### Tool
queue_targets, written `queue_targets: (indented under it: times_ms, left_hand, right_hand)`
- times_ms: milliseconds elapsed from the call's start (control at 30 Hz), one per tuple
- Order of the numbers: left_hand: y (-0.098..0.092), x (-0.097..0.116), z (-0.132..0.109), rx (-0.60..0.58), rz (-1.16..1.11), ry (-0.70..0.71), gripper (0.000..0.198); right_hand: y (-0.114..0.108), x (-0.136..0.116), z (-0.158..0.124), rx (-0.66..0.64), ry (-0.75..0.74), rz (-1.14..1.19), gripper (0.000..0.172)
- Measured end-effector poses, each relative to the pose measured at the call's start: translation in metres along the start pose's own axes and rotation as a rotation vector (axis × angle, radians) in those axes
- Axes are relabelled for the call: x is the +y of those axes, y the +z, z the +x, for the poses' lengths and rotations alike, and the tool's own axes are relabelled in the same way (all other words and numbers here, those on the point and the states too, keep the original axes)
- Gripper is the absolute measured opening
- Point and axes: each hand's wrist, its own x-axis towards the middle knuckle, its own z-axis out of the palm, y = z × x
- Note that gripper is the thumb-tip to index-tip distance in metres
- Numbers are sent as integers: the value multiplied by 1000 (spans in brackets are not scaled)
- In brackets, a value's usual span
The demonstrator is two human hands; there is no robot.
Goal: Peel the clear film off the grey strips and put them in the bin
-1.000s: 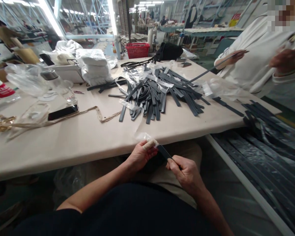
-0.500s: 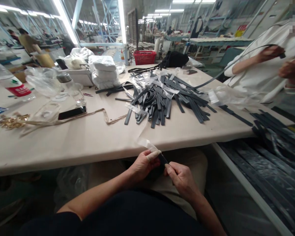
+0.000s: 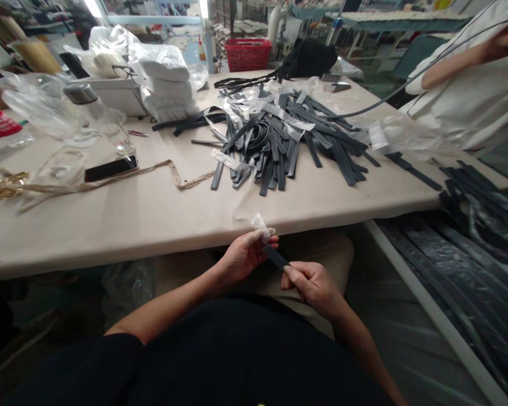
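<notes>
- At the near edge of the table (image 3: pixel 152 223), over the lap: left hand (image 3: pixel 242 256) and right hand (image 3: pixel 311 287), close together.
- Right hand: closed, thumb and fingers gripping one end of a dark flat strip (image 3: pixel 276 257).
- Dark flat strip: between the two hands, slanting up toward the left fingers, just off the table's front edge.
- Left hand: thumb and fingers pinching a clear film piece (image 3: pixel 259 222); its free end sticks up past the fingertips. Pale covering on the thumb. Small and soft here, so can't tell whether film and strip are joined.
- Mid-table, beyond the hands: heap of dark strips (image 3: pixel 274 160), loose, crisscrossed, clear film bits among them.
- Table left: black phone (image 3: pixel 111 168) lying flat, glass bottle (image 3: pixel 110 128) just behind it, tan ribbon (image 3: pixel 152 167) running past, gold-coloured pieces (image 3: pixel 2 185) at far left.
- Behind those: stacked white bundles (image 3: pixel 166 84) in clear plastic.
- Table's far side: black bag (image 3: pixel 309 59), red basket (image 3: pixel 248 54) beyond.
- Right: co-worker in white (image 3: pixel 465 96), one hand up by a long dark cord-like strip (image 3: pixel 379 104) that reaches down to the heap.
- Below, right: more long dark strips (image 3: pixel 469 270), massed lengthwise.
</notes>
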Motion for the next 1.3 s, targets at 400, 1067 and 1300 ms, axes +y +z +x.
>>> queue_targets:
  times_ms: [400, 1067, 1300]
  left_hand:
    - [-5, 2, 0, -39, 38, 17, 20]
    - [-11, -6, 3, 0, 80, 43, 38]
    - [-13, -15, 3, -8, 142, 30, 38]
  right_hand:
    - [1, 1, 11, 18, -15, -61, 45]
    - [1, -2, 8, 99, -20, -177, 44]
    - [5, 4, 13, 125, -8, -128, 47]
